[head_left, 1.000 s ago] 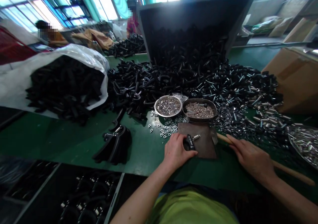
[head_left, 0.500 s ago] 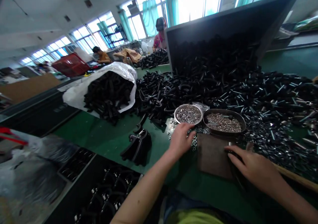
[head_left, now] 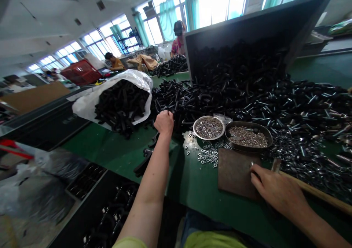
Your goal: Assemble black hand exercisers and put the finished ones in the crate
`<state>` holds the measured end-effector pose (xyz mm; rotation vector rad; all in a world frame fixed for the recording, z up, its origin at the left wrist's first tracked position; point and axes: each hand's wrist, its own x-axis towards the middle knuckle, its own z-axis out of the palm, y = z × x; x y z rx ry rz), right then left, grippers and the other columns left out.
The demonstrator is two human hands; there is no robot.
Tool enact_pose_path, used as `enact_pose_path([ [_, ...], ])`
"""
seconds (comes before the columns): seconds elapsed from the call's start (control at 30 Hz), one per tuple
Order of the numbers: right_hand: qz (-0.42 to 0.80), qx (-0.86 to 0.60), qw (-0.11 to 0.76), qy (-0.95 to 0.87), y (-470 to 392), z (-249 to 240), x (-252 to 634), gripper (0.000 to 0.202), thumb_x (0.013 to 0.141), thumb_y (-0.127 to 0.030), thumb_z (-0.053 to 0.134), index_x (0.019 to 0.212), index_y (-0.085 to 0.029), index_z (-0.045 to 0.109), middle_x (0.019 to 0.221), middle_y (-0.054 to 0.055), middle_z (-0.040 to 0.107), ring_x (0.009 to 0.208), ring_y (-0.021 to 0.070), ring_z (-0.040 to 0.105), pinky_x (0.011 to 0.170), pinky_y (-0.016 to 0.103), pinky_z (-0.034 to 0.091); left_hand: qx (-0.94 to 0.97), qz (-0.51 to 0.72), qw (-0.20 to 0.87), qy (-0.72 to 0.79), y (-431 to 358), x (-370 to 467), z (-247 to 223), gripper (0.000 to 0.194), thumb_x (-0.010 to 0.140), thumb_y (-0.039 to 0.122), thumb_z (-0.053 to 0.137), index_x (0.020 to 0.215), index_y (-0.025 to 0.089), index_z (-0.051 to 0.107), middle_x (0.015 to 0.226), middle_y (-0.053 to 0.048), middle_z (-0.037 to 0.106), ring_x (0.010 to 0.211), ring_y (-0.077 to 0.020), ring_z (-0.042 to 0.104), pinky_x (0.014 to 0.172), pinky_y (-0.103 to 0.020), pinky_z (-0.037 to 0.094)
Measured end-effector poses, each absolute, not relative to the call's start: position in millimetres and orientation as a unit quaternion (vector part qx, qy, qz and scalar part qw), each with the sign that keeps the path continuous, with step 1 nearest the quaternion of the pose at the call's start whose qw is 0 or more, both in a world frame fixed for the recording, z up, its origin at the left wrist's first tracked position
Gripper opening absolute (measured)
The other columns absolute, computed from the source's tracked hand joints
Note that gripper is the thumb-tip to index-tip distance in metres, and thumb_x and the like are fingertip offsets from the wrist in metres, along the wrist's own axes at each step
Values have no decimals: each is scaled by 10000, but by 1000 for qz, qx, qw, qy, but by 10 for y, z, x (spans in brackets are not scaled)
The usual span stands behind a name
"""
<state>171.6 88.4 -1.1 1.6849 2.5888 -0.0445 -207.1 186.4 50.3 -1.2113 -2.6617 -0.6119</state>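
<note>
My left hand [head_left: 164, 122] is closed in a fist at the near edge of the heap of curved black parts [head_left: 176, 94]; anything inside its fingers is hidden. Over the right side of a flat brown plate [head_left: 236, 173], my right hand [head_left: 277, 185] is wrapped round a dark part with a metal tip [head_left: 252, 164], mostly covered by the fingers. A hammer-like tool with a wooden handle [head_left: 316, 192] lies beside that hand. Loose nuts [head_left: 208, 154] are scattered left of the plate. Behind it stand a round dish [head_left: 209, 128] and an oval tin [head_left: 249, 136] of small metal pieces.
A white sack [head_left: 110, 90] spills black parts at left. Screws and metal pieces [head_left: 302, 130] cover the right side. A large dark bin [head_left: 247, 46] lies tipped at the back. Black parts fill a box [head_left: 115, 215] below the bench's left edge. Co-workers [head_left: 178, 46] sit farther back.
My left hand has swung left and away from me, from beside the round dish to the black heap, closing its fingers. My right hand stays by the plate, its dark part now more hidden.
</note>
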Motion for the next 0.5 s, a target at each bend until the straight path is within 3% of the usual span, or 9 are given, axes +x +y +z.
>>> enact_pose_path([
  [0.1,-7,550,23,835,873,-19,1722,259,909,-326,323,908,-252,571,721,34,698,638,264,670,475,300,296,-420,-216,70,-879,1825,-2110,514,383,873,513,404,1033,221,593,1127,-126,597,1046,-285,570,831,-374,435],
  [0.2,2,555,10,832,848,-24,1717,260,907,-325,327,933,-249,574,710,41,693,639,259,669,477,295,307,-411,-239,58,-878,1838,-2125,404,487,810,553,508,1129,186,542,1098,-159,601,1006,-297,590,793,-361,450],
  [0.27,4,557,2,831,838,-25,1715,263,906,-326,326,927,-251,577,698,40,688,631,254,668,473,289,310,-398,-260,46,-879,1876,-2139,319,490,820,500,529,1168,156,513,1078,-179,615,991,-299,602,782,-358,453],
  [0.37,-8,559,-10,829,855,-43,1733,288,907,-350,316,912,-252,587,662,40,676,606,249,661,469,286,325,-386,-294,22,-874,1945,-2181,280,365,833,393,552,1075,120,570,986,-183,657,951,-301,621,772,-358,456],
  [0.5,-101,576,-61,809,927,-122,1834,337,875,-434,332,941,-256,610,663,43,682,587,253,656,485,308,395,-392,-352,41,-849,1945,-2228,473,290,845,374,546,1021,152,608,1020,-132,666,997,-246,607,849,-326,437],
])
